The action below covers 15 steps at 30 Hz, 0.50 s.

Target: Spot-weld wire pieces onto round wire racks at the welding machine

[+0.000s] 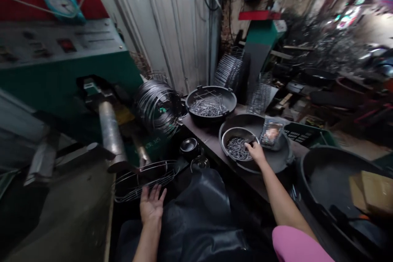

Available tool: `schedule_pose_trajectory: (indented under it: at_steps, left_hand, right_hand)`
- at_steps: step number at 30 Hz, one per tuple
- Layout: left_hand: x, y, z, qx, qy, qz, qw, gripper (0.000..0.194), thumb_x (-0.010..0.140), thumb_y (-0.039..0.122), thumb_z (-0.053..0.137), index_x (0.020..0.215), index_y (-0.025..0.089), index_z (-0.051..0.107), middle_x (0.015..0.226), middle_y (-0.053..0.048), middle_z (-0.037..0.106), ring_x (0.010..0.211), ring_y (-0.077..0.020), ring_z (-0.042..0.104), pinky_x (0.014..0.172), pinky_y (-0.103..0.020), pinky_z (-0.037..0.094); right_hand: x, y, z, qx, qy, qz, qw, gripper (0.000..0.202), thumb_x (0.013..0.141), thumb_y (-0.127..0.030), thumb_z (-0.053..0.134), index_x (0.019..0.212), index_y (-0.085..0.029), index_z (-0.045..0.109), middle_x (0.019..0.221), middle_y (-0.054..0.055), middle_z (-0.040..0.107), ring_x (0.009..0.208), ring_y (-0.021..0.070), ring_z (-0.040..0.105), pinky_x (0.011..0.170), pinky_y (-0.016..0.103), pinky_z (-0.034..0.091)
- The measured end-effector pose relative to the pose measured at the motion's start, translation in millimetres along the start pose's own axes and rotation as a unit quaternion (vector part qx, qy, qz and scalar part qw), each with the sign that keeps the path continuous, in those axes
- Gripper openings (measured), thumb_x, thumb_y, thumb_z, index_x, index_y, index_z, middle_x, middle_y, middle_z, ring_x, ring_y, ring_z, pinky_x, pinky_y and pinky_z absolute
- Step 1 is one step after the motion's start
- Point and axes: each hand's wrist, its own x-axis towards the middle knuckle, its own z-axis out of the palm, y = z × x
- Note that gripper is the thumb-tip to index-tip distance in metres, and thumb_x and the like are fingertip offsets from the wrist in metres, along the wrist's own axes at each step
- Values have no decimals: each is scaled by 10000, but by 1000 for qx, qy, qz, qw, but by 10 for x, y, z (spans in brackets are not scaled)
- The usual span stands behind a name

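The left hand (152, 201) is open wide, with its palm up and its fingers a little apart. It holds nothing that I can see. Its fingertips are right at the near edge of a round, silver wire basket (159, 181), but I cannot tell if they touch it. The basket sits under the metal arms of a big green machine (66, 80). It looks long and thin from here, and its long way runs from low on the left to higher on the right.

The right hand (254, 152) is at the side of a small, round, grey bowl (244, 132), with its fingers bent down over the edge. I cannot tell if they pinch anything. The bowl's open top faces up. Inside are many small, shiny metal bits (236, 148), pointing all ways. The bowl sits in a big, round, dark grey pan (276, 159), beside a clear plastic bag (272, 132).
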Motion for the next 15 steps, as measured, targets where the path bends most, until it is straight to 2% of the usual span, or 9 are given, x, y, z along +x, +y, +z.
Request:
schedule_pose_trajectory:
  at_steps: [3, 5, 9, 12, 13, 15]
  left_hand:
    - [114, 41, -58, -2, -2, 4, 1000, 312, 703, 313, 592, 962, 238, 435, 1037, -85, 503, 1140, -238, 473, 992, -496, 340]
    - [187, 37, -93, 19, -8, 26, 999, 370, 661, 290, 613, 976, 244, 425, 1060, -83, 481, 1170, -258, 446, 994, -503, 339]
    - [225, 3, -126, 62, -37, 55, 996, 436, 635, 328, 649, 998, 263, 415, 1116, -83, 461, 1208, -297, 405, 983, -569, 320]
    - [155, 12, -173, 80, -60, 47, 994, 446, 642, 406, 650, 1011, 279, 434, 1148, -86, 473, 1224, -315, 389, 975, -592, 318]
    - [121, 25, -204, 87, -64, 41, 993, 439, 641, 437, 641, 1006, 289, 447, 1151, -81, 485, 1224, -318, 390, 975, -598, 314]
    - [50, 62, -296, 100, -68, 26, 992, 427, 622, 479, 627, 981, 308, 473, 1146, -67, 512, 1223, -328, 392, 984, -618, 286]
  right_hand:
    - [-62, 48, -249, -203, -26, 13, 979, 284, 811, -326, 469, 959, -142, 627, 924, 138, 680, 888, 248, 627, 727, 303, 454]
    - [-109, 15, -302, -282, -71, 5, 957, 290, 836, -294, 435, 998, -139, 619, 980, 158, 669, 912, 246, 628, 730, 296, 450]
    - [-142, -113, -92, -302, -139, -30, 943, 249, 772, -187, 511, 983, -158, 640, 1031, 143, 664, 946, 244, 621, 760, 299, 448]
    - [-148, -165, 103, -298, -168, -36, 939, 231, 714, -172, 588, 930, -134, 662, 975, 158, 674, 921, 258, 629, 764, 314, 454]
    - [-146, -163, 121, -294, -174, -37, 939, 260, 697, -192, 617, 946, -131, 659, 969, 159, 672, 914, 263, 629, 765, 319, 457]
    - [-111, -128, 56, -286, -164, -43, 943, 431, 702, -276, 635, 1108, -136, 593, 1069, 167, 633, 976, 275, 604, 804, 339, 450]
